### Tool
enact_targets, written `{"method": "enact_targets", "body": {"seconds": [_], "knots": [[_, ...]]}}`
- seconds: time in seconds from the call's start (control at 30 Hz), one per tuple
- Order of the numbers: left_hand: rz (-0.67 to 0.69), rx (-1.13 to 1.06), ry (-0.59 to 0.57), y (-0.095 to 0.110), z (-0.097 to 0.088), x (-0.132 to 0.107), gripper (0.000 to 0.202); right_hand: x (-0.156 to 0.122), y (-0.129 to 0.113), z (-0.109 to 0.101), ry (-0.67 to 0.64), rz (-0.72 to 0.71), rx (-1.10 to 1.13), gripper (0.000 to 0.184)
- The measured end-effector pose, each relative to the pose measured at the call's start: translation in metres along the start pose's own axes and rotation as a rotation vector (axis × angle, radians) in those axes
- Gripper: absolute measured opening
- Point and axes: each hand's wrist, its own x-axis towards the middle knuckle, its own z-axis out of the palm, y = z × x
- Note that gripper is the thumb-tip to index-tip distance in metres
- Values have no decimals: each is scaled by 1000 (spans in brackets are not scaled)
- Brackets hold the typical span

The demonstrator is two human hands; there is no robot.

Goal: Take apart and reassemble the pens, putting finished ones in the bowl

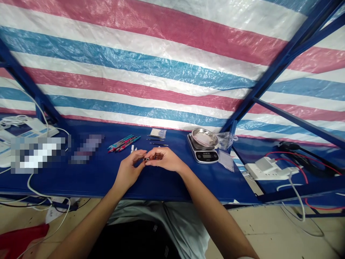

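My left hand (131,166) and my right hand (165,158) meet above the blue table, fingertips pinched together. Between them is a small dark piece with a light ring-like end (146,159), too small to name. Just beyond my left fingers lie small white pieces (132,148), partly hidden. A bundle of teal and pink pens (123,143) rests to the left. Past my right hand, thin dark pen-like rods (158,144) lie near a small clear bag (158,133).
On the right stands a digital kitchen scale (206,155) with a metal bowl (204,137) on it. Clear plastic bags (225,160) lie beside it. A white power strip (272,169) with cables is farther right. White devices and cables (40,127) occupy the left end. Blue frame posts flank the table (88,180).
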Motion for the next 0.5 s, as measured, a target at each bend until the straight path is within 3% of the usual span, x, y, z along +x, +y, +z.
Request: {"method": "enact_targets", "body": {"seconds": [0.5], "knots": [[33,32,-14,0,0,1,43,1,0,0,16,-25,-27,44]]}}
